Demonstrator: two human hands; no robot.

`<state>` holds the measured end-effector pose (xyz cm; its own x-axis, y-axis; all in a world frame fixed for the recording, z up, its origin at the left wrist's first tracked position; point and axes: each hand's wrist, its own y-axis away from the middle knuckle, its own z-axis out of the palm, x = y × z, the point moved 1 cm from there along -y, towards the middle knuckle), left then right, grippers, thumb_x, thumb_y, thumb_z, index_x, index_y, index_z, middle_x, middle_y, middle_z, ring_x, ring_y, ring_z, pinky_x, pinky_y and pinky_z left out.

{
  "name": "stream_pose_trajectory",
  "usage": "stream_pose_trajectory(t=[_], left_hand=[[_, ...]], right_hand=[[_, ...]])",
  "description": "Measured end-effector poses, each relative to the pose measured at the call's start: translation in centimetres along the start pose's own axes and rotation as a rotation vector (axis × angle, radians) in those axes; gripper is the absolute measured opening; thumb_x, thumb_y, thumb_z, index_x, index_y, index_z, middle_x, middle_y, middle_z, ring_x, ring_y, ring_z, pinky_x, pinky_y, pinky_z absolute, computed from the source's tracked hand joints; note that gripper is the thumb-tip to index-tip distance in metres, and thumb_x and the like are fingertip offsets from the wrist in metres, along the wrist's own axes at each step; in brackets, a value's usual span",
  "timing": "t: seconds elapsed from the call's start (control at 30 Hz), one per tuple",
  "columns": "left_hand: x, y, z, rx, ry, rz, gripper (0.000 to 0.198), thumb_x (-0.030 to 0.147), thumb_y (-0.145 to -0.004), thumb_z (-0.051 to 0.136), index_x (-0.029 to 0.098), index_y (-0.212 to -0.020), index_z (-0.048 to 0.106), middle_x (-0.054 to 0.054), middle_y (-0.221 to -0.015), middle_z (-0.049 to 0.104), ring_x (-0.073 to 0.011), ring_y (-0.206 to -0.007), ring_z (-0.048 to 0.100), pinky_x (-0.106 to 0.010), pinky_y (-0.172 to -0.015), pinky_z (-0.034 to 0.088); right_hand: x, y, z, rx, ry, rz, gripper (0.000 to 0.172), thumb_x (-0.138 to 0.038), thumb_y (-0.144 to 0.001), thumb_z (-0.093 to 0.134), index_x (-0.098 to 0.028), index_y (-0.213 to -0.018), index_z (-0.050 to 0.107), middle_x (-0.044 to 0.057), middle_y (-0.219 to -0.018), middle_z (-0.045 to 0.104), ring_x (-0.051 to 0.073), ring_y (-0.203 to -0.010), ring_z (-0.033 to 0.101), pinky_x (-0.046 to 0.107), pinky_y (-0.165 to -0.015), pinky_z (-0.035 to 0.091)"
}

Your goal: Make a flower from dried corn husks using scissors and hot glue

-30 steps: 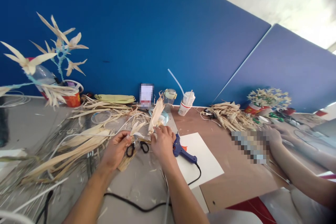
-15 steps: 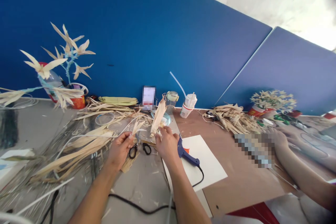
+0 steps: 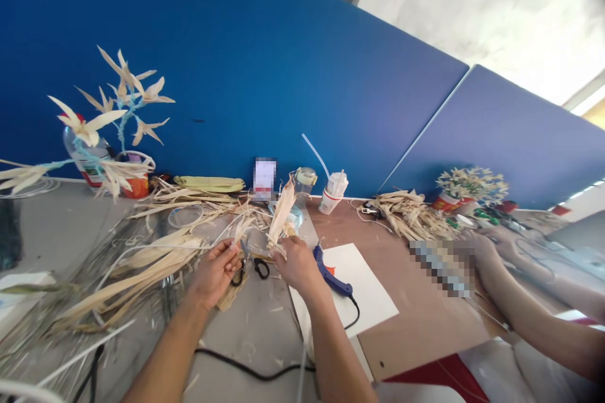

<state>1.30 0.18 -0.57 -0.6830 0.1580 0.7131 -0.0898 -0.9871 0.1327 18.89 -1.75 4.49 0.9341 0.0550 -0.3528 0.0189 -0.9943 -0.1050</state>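
My left hand [image 3: 215, 272] is closed, pinching a short strip of dried corn husk [image 3: 243, 227] that sticks up from its fingertips. My right hand [image 3: 295, 262] is closed round the base of a taller dried corn husk piece [image 3: 281, 212] that stands upright. Between the two hands lie black-handled scissors [image 3: 253, 264] on the grey table [image 3: 255, 334]. A blue glue gun [image 3: 331, 274] rests just right of my right hand, partly on a white sheet of paper [image 3: 363, 289], its black cord running toward me.
Long husk strips [image 3: 137, 264] pile up on the left. Husk flowers [image 3: 118, 94] stand in a red cup at the back left. A drink cup with straw [image 3: 331, 192] and a jar stand by the blue partition. Another person's arm [image 3: 529, 315] reaches over the brown board on the right.
The camera tilted slightly; both hands stayed together over the scissors, still holding the husk pieces, with the right hand shifted a little left.
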Motion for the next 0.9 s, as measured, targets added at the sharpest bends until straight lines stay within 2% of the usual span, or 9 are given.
stream_pose_trajectory(t=[0.23, 0.4, 0.5, 0.63, 0.7, 0.8, 0.83, 0.9], left_hand=[[-0.5, -0.2, -0.5, -0.059, 0.048, -0.015, 0.028, 0.016, -0.06, 0.08, 0.014, -0.077, 0.058, 0.004, -0.065, 0.056, -0.0022, -0.047, 0.04, -0.015, -0.046, 0.036], [-0.5, -0.2, -0.4, -0.049, 0.08, -0.03, 0.03, 0.015, -0.057, 0.082, 0.015, -0.076, 0.059, 0.003, -0.064, 0.058, -0.0027, -0.046, 0.041, -0.015, -0.047, 0.038], [-0.4, -0.1, -0.2, -0.062, 0.071, -0.029, 0.03, 0.016, -0.056, 0.083, 0.014, -0.075, 0.06, 0.003, -0.062, 0.058, -0.0023, -0.045, 0.04, -0.015, -0.046, 0.038], [-0.2, 0.1, 0.0, -0.08, 0.06, -0.026, 0.027, 0.017, -0.058, 0.082, 0.014, -0.073, 0.06, 0.002, -0.061, 0.057, -0.0023, -0.045, 0.04, -0.015, -0.046, 0.038], [-0.1, 0.1, 0.0, -0.085, 0.068, -0.025, 0.026, 0.017, -0.058, 0.082, 0.014, -0.072, 0.06, 0.003, -0.061, 0.057, -0.0024, -0.045, 0.04, -0.015, -0.046, 0.038], [-0.2, 0.0, 0.0, -0.081, 0.076, -0.028, 0.026, 0.016, -0.058, 0.082, 0.014, -0.071, 0.061, 0.003, -0.061, 0.057, -0.0023, -0.044, 0.04, -0.015, -0.046, 0.038], [-0.2, 0.0, 0.0, -0.079, 0.075, -0.029, 0.025, 0.016, -0.058, 0.082, 0.014, -0.071, 0.061, 0.003, -0.061, 0.057, -0.0022, -0.044, 0.04, -0.015, -0.046, 0.038], [-0.2, -0.1, 0.0, -0.078, 0.073, -0.03, 0.024, 0.015, -0.058, 0.082, 0.014, -0.071, 0.061, 0.003, -0.061, 0.057, -0.0021, -0.044, 0.04, -0.015, -0.045, 0.037]], right_hand=[[-0.8, 1.6, -4.7, -0.228, 0.1, -0.082, 0.031, -0.031, -0.084, 0.058, -0.017, -0.11, 0.065, 0.014, -0.106, 0.069, 0.025, -0.096, 0.065, 0.031, -0.076, 0.045], [-1.3, 1.1, -8.5, -0.246, 0.237, -0.076, 0.033, -0.033, -0.084, 0.058, -0.018, -0.112, 0.066, 0.015, -0.101, 0.071, 0.028, -0.091, 0.066, 0.034, -0.07, 0.046], [-1.9, -0.1, -9.3, -0.266, 0.196, -0.197, 0.033, -0.033, -0.086, 0.058, -0.02, -0.114, 0.066, 0.012, -0.104, 0.071, 0.027, -0.092, 0.066, 0.034, -0.072, 0.046], [-2.7, -1.4, -9.5, -0.156, 0.161, -0.317, 0.022, -0.021, -0.082, 0.061, -0.017, -0.1, 0.072, 0.013, -0.102, 0.072, 0.027, -0.099, 0.064, 0.036, -0.083, 0.046], [-2.8, -1.6, -9.7, -0.109, -0.085, -0.403, 0.024, -0.022, -0.084, 0.059, -0.019, -0.104, 0.07, 0.01, -0.106, 0.071, 0.023, -0.102, 0.064, 0.035, -0.085, 0.046], [-2.6, -1.9, -10.4, -0.074, -0.515, -0.488, 0.028, -0.028, -0.089, 0.051, -0.024, -0.113, 0.066, 0.005, -0.107, 0.071, 0.016, -0.092, 0.067, 0.032, -0.081, 0.05], [-2.5, -2.0, -10.8, -0.026, -0.561, -0.478, 0.027, -0.027, -0.09, 0.05, -0.024, -0.111, 0.067, 0.005, -0.104, 0.071, 0.016, -0.089, 0.068, 0.032, -0.081, 0.05], [-2.6, -2.1, -12.0, 0.092, -0.495, -0.448, 0.021, -0.025, -0.086, 0.055, -0.021, -0.1, 0.071, 0.005, -0.099, 0.072, 0.017, -0.09, 0.067, 0.035, -0.084, 0.05]])
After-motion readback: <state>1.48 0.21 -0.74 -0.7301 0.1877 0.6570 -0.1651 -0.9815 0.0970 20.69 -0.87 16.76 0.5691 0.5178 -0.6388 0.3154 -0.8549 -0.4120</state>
